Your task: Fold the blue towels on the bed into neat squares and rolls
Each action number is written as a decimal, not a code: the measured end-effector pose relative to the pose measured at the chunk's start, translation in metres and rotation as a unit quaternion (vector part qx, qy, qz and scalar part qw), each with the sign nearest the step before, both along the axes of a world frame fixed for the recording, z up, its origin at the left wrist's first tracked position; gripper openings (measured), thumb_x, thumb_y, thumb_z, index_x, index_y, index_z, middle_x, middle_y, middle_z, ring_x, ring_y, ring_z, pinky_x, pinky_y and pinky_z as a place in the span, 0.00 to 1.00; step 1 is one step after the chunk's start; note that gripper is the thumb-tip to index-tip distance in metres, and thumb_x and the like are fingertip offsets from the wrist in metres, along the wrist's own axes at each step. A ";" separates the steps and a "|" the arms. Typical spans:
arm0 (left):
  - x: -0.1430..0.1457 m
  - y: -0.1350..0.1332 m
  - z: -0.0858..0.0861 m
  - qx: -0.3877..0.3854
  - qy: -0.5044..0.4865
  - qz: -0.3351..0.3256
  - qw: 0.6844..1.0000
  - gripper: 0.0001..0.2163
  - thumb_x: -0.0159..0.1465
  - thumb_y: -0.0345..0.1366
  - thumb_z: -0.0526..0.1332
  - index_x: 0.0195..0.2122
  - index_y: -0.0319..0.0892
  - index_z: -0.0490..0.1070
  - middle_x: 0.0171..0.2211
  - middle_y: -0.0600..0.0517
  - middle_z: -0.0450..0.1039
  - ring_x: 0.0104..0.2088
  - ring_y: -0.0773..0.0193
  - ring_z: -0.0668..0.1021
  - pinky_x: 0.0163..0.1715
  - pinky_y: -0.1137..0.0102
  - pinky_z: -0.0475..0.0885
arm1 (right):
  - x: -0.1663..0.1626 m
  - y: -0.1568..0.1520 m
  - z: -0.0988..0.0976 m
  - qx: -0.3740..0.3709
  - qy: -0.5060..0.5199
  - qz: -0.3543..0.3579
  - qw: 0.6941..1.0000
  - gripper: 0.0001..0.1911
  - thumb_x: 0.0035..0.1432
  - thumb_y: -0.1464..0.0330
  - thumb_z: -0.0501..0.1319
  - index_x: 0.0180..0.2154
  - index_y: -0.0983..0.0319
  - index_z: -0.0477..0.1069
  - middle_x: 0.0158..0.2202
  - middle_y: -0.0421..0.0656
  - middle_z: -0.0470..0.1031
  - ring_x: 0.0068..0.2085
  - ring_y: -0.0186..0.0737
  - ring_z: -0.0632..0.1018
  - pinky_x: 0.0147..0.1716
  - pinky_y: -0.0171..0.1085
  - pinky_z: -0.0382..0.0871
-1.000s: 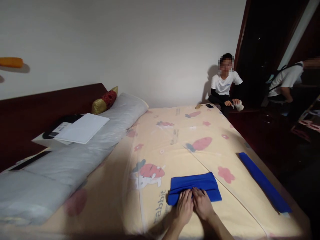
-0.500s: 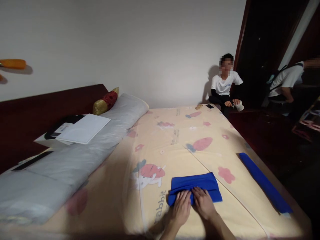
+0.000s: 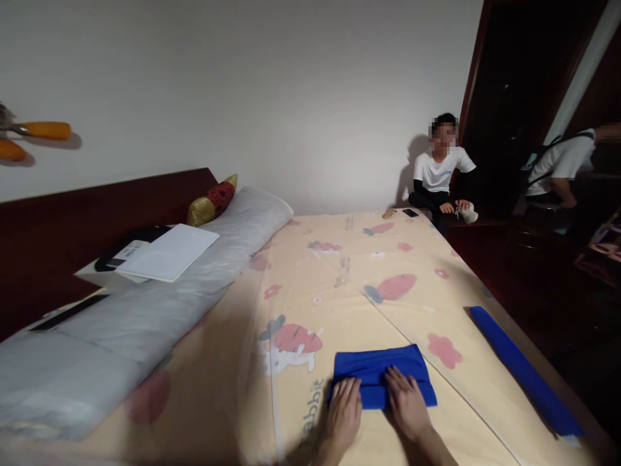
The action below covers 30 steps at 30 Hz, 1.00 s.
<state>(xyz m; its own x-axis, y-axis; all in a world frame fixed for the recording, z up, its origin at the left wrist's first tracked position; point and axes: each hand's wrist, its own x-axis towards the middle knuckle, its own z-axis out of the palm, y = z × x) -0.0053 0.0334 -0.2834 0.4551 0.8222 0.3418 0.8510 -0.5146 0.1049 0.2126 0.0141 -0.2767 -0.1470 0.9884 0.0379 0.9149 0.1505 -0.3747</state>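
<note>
A folded blue cloth (image 3: pixel 373 366) lies near the front of the bed, with a fold running across its width. My left hand (image 3: pixel 345 406) rests flat on the cloth's near left part, fingers stretched forward. On its near right part, my right hand (image 3: pixel 406 398) presses down with the fingers laid out. Bare cloth shows between the two hands. Off to the right, a long narrow strip of rolled or folded blue cloth (image 3: pixel 524 369) lies along the bed's edge, touched by neither hand.
The bed (image 3: pixel 310 298) has a cream sheet with carrots and rabbits. A long grey pillow (image 3: pixel 194 310) bears a white flat sheet (image 3: pixel 169 252). A phone (image 3: pixel 410 212) lies at the far end. One person (image 3: pixel 441 171) sits beyond; another (image 3: pixel 563 165) leans at the right.
My hands have moved apart across the cloth, the left one leftward and the right one rightward. The cloth's near edge now shows between them. The view has shifted slightly.
</note>
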 end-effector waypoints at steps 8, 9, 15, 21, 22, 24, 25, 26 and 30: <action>-0.005 0.007 0.011 -0.040 -0.016 -0.024 0.999 0.18 0.71 0.39 0.48 0.57 0.46 0.68 0.55 0.49 0.73 0.54 0.58 0.74 0.55 0.58 0.69 | 0.007 0.007 0.002 -0.022 -0.019 -0.063 0.998 0.26 0.68 0.60 0.42 0.61 0.59 0.62 0.64 0.44 0.60 0.66 0.47 0.58 0.62 0.52 0.51; -0.018 0.006 0.011 -0.027 -0.024 -0.005 0.999 0.17 0.71 0.38 0.48 0.55 0.47 0.70 0.53 0.49 0.75 0.53 0.58 0.75 0.54 0.58 0.69 | 0.022 0.006 -0.002 -0.015 -0.031 -0.089 0.995 0.26 0.68 0.59 0.42 0.61 0.59 0.62 0.65 0.45 0.60 0.66 0.47 0.58 0.62 0.53 0.51; -0.039 0.001 0.007 0.020 -0.027 0.070 0.997 0.15 0.69 0.34 0.49 0.50 0.45 0.73 0.48 0.48 0.77 0.50 0.55 0.76 0.55 0.54 0.67 | 0.039 -0.001 -0.005 0.008 -0.055 -0.122 0.991 0.26 0.67 0.60 0.43 0.59 0.61 0.65 0.64 0.47 0.60 0.66 0.51 0.57 0.63 0.56 0.48; 0.030 0.009 0.011 -0.060 -0.002 -0.062 0.996 0.22 0.68 0.31 0.47 0.63 0.44 0.60 0.61 0.50 0.66 0.60 0.60 0.69 0.57 0.62 0.67 | -0.031 0.008 0.012 -0.031 0.027 0.028 0.999 0.27 0.65 0.67 0.44 0.63 0.57 0.59 0.65 0.44 0.58 0.66 0.43 0.60 0.62 0.49 0.52; 0.033 0.011 0.011 -0.071 0.006 -0.067 0.995 0.22 0.69 0.32 0.48 0.63 0.45 0.60 0.61 0.50 0.65 0.60 0.60 0.68 0.57 0.62 0.67 | -0.032 0.010 0.012 -0.035 0.027 0.028 0.999 0.26 0.65 0.67 0.44 0.63 0.57 0.59 0.65 0.44 0.59 0.65 0.43 0.60 0.62 0.49 0.51; 0.026 0.014 0.012 -0.078 0.018 -0.047 0.996 0.20 0.70 0.37 0.48 0.62 0.45 0.62 0.61 0.50 0.66 0.60 0.58 0.69 0.56 0.59 0.67 | -0.020 0.011 0.007 -0.031 0.016 -0.011 0.999 0.25 0.67 0.63 0.43 0.61 0.58 0.62 0.64 0.45 0.60 0.65 0.45 0.60 0.62 0.50 0.51; 0.016 0.015 0.012 -0.073 0.022 -0.024 0.997 0.19 0.71 0.39 0.48 0.60 0.45 0.64 0.60 0.49 0.68 0.59 0.57 0.70 0.56 0.58 0.67 | -0.007 0.011 0.002 -0.022 0.006 -0.043 0.999 0.25 0.67 0.61 0.43 0.60 0.58 0.64 0.64 0.45 0.61 0.65 0.45 0.60 0.62 0.50 0.51; 0.002 0.016 0.013 -0.063 0.023 0.003 0.998 0.19 0.71 0.40 0.48 0.59 0.44 0.66 0.59 0.49 0.69 0.58 0.56 0.71 0.56 0.56 0.67 | 0.009 0.010 -0.003 -0.010 -0.005 -0.072 0.997 0.25 0.68 0.60 0.43 0.60 0.58 0.65 0.64 0.45 0.62 0.65 0.46 0.60 0.62 0.51 0.51; -0.050 0.013 0.012 -0.012 0.024 0.084 0.996 0.17 0.71 0.40 0.48 0.54 0.44 0.71 0.55 0.48 0.73 0.55 0.55 0.73 0.56 0.54 0.65 | 0.062 0.003 -0.021 0.026 -0.047 -0.118 0.992 0.24 0.68 0.59 0.44 0.58 0.56 0.67 0.63 0.44 0.63 0.65 0.49 0.60 0.60 0.53 0.53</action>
